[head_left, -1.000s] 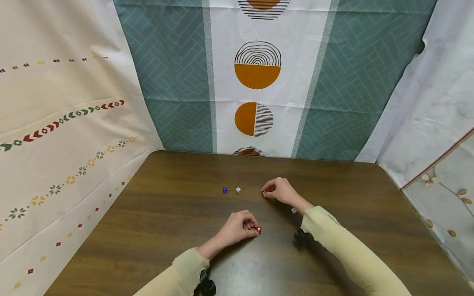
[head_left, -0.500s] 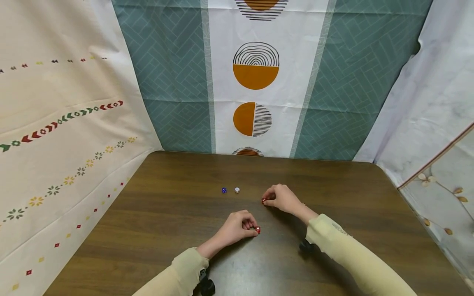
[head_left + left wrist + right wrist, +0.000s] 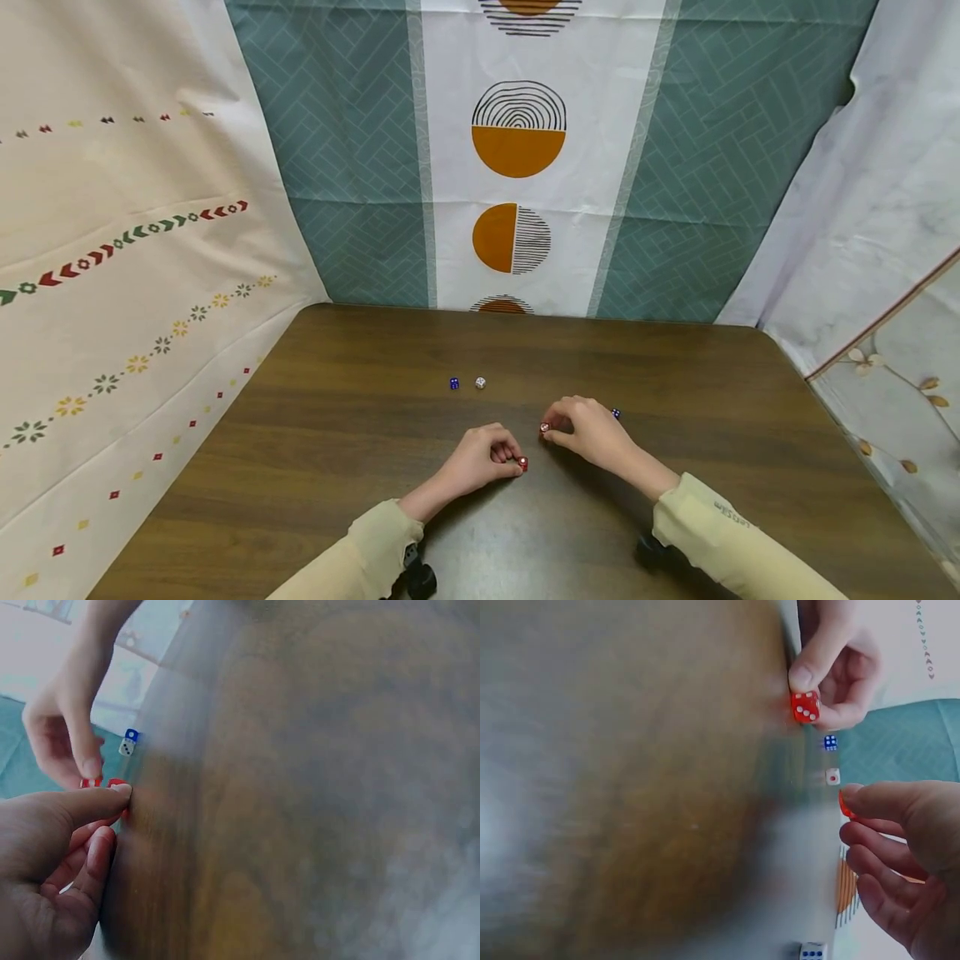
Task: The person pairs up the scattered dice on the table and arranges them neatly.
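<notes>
My left hand (image 3: 483, 457) pinches a red die (image 3: 522, 463) between thumb and fingertips, low over the middle of the table. To its right and slightly farther back, my right hand (image 3: 585, 427) grips a second red die (image 3: 544, 427) at its fingertips. White pips show on the left hand's die (image 3: 805, 707) in the right wrist view; thumb and finger mostly cover the right hand's die (image 3: 845, 804). The two red dice are close together but apart.
A blue die (image 3: 454, 383) and a white die (image 3: 480, 383) lie side by side farther back. Behind the right hand is a partly hidden blue-and-white die (image 3: 616, 413). The brown table (image 3: 360, 350) meets patterned cloths at its back and sides.
My right hand has come toward me and slightly right with its red die, nearing the left hand. The left hand has stayed nearly still, holding its die.
</notes>
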Demonstrator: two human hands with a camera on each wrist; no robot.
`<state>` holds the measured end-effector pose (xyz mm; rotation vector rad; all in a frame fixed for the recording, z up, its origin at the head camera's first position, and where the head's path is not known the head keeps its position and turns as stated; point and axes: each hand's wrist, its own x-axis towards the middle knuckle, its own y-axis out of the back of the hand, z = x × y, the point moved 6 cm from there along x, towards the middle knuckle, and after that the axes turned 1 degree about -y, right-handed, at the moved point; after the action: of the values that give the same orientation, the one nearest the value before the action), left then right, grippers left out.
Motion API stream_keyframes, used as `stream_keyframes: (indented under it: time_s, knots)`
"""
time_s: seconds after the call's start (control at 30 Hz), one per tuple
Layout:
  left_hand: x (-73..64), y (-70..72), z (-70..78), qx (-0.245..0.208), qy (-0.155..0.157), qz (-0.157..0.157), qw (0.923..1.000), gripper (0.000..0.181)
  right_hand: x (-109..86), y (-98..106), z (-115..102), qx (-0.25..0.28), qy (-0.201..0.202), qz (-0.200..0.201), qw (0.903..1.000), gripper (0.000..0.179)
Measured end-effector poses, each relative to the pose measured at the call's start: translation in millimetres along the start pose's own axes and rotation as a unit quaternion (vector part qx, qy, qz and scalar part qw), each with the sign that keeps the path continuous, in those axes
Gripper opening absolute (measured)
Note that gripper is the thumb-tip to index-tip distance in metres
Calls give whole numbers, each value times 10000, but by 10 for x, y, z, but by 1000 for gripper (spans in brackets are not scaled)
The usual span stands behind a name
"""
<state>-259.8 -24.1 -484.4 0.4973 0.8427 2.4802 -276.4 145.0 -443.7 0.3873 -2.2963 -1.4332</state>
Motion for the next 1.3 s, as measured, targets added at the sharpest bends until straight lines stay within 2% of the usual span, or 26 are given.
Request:
stream_keyframes:
  time_s: [0.23, 0.5, 0.9, 1.3]
  knots:
    - [-2, 0, 3, 16, -85, 51, 9999, 11, -212, -24, 12, 462, -5, -92, 9989, 8]
    - [0, -8, 7, 66, -87, 45, 9999, 11, -339, -108, 30, 783, -56, -172, 9968, 7]
    - [4, -15, 39, 304, -82, 46, 9995, 11, -415, -185, 79, 1118, -232, -221, 9932, 8]
    - [20, -17, 41, 396, 7, 21, 9992, 11, -394, -219, 81, 1338, -220, -350, 9901, 12]
